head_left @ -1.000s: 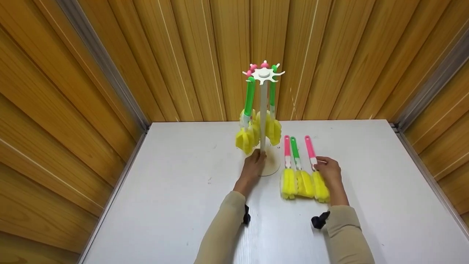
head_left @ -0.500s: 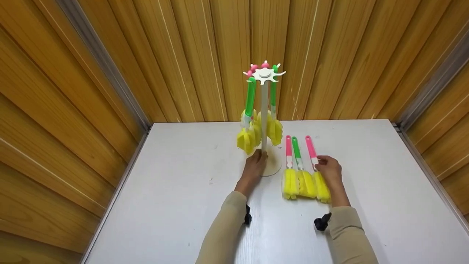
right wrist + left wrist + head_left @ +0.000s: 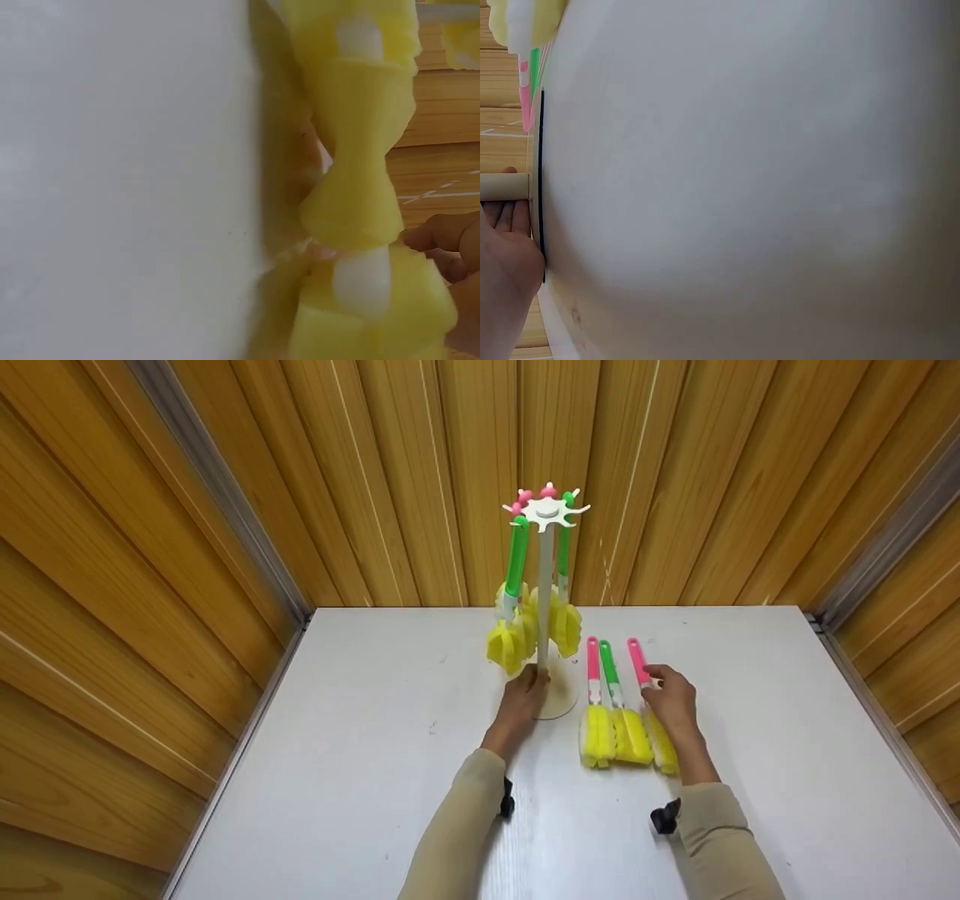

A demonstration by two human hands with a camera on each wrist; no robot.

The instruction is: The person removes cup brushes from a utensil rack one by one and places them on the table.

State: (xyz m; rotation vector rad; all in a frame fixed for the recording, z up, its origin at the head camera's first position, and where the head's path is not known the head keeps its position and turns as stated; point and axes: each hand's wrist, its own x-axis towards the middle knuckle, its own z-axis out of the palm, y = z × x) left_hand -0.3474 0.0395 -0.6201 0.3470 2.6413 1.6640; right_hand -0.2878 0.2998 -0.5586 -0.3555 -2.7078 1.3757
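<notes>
While the left hand [image 3: 523, 699] grips the brush stand [image 3: 545, 585], the right hand [image 3: 670, 699] pinches a pink-handled sponge brush [image 3: 646, 697].
Several brushes hang already; three lie on the table [image 3: 360, 750].

A white table [image 3: 360, 780] with a matte top fills the lower half of the head view, its far edge and both side edges meeting wood-panelled walls. Near the middle of the far part, toward twelve o'clock, a white stand [image 3: 544, 607] rests on its round base, upright. Just beside that base at about three o'clock, three sponge brushes [image 3: 619, 727] lie flat side by side, touching, their yellow heads toward six o'clock and their pink and green handles toward twelve.
</notes>
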